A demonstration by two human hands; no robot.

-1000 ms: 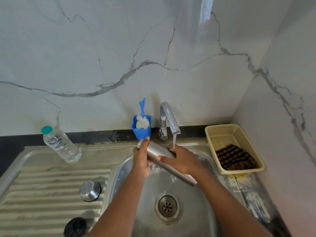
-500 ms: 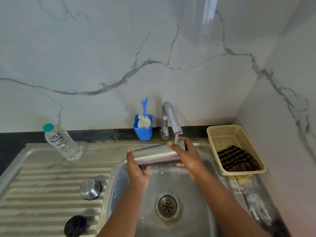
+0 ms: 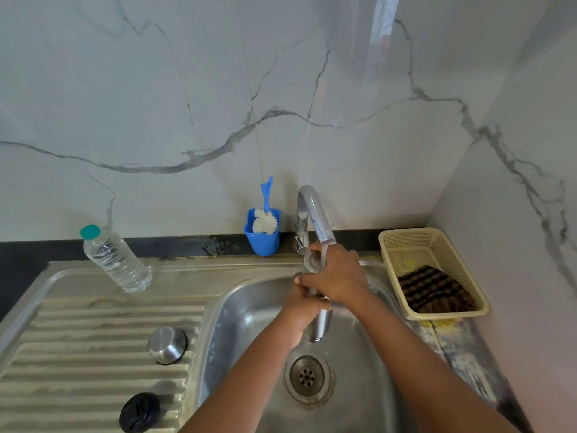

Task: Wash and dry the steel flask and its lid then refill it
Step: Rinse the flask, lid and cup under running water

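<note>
Two bare hands are holding the cylindrical brushed-steel flask nearly upright above the stainless-steel sink basin, with its open mouth positioned directly under the spout of the curved chrome tap. A thin stream of water is running from the spout onto the flask mouth. The right hand is wrapping its fingers around the upper part of the flask, just below the neck. The left hand is gripping the flask body from the left side, directly beneath the right hand, with the two hands touching. The flask base is hanging above the round perforated drain without touching it. On the ribbed draining board along the left edge of the sink, the domed steel lid cap is standing near the basin rim, and the round black inner stopper is lying closer to the front edge. A clear plastic water bottle with a teal cap is standing at the rear left corner of the board. A blue plastic holder with a white-bristled brush is sitting against the marble-pattern wall, just left of the tap. A cream perforated plastic basket containing a dark striped cloth is sitting at the right edge.
</note>
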